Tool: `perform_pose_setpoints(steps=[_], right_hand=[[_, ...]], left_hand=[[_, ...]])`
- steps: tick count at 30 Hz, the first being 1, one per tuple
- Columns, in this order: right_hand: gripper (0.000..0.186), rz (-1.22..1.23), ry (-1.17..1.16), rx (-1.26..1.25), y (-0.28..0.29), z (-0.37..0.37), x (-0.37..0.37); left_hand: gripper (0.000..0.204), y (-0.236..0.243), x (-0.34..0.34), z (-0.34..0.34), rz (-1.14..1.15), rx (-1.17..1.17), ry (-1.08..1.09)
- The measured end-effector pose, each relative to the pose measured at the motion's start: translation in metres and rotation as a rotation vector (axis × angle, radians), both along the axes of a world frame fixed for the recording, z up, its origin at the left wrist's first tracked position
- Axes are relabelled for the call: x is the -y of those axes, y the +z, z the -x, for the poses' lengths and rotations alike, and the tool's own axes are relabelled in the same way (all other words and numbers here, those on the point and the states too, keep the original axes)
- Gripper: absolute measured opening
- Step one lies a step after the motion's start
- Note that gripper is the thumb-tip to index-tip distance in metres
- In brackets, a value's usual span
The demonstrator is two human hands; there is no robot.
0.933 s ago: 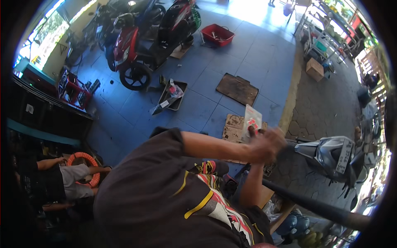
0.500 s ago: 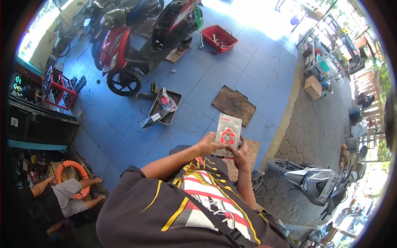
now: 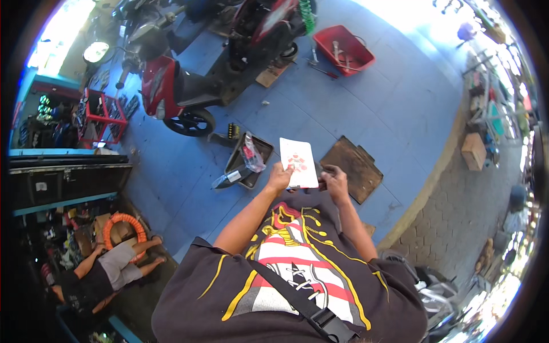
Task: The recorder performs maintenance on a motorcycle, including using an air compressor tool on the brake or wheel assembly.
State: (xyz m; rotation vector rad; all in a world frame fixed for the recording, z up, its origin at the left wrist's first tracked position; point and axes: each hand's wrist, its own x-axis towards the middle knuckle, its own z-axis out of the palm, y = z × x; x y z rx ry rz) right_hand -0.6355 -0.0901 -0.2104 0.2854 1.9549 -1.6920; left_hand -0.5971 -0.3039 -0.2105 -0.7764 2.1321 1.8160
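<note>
My left hand (image 3: 279, 178) grips a flat white blister package (image 3: 298, 157) with red pieces printed or packed on it, held in front of my chest. My right hand (image 3: 336, 182) is curled just beside the package's right edge; whatever is between its fingers is too dark to make out. Below and beyond lie a metal tray (image 3: 260, 150) holding bagged red and black parts (image 3: 249, 151), and a worn brown board (image 3: 357, 174) on the floor.
A red scooter (image 3: 155, 86) stands ahead-left, near a red rack (image 3: 102, 117). A red bin (image 3: 333, 40) holds wrenches. Another person (image 3: 117, 266) sits at lower left beside an orange ring (image 3: 123, 221). At right are a cardboard box (image 3: 474, 151) and a parked motorbike (image 3: 434, 294).
The package has moved up and left from where both hands held it, and my right hand has shifted off its face to its right side. The view has turned.
</note>
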Motion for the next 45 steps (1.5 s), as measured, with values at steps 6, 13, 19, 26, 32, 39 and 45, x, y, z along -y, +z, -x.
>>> perform_pose_setpoints(steps=[6, 13, 19, 26, 32, 39, 45], right_hand=[[0.055, -0.86, 0.837, -0.006, -0.068, 0.12, -0.011], [0.043, -0.66, 0.968, 0.149, -0.087, 0.303, 0.001], [0.029, 0.177, 1.361, 0.3, -0.102, 0.449, 0.01], [0.018, -0.999, 0.492, -0.651, -0.448, 0.724, 0.007], [0.025, -1.189, 0.252, -0.851, -0.646, 0.927, -0.054], [0.02, -1.138, 0.774, -0.816, -0.78, 1.042, -0.17], [0.021, -1.199, 0.729, -0.66, -0.807, 1.08, -0.161]], left_hand=[[0.041, -0.027, 0.08, 0.114, 0.546, 0.114, 0.121], [0.036, -0.082, 0.119, 0.313, 0.652, 0.101, -0.023], [0.016, -0.065, 0.112, 0.497, 0.692, 0.216, -0.403], [0.009, -0.224, 0.126, 0.673, 0.699, -0.052, -0.44], [0.015, -0.454, 0.148, 0.731, 0.684, -0.021, -0.611], [0.023, -0.617, 0.147, 0.732, 0.503, -0.278, -0.086], [0.028, -0.667, 0.182, 0.72, 0.141, -0.377, 0.35]])
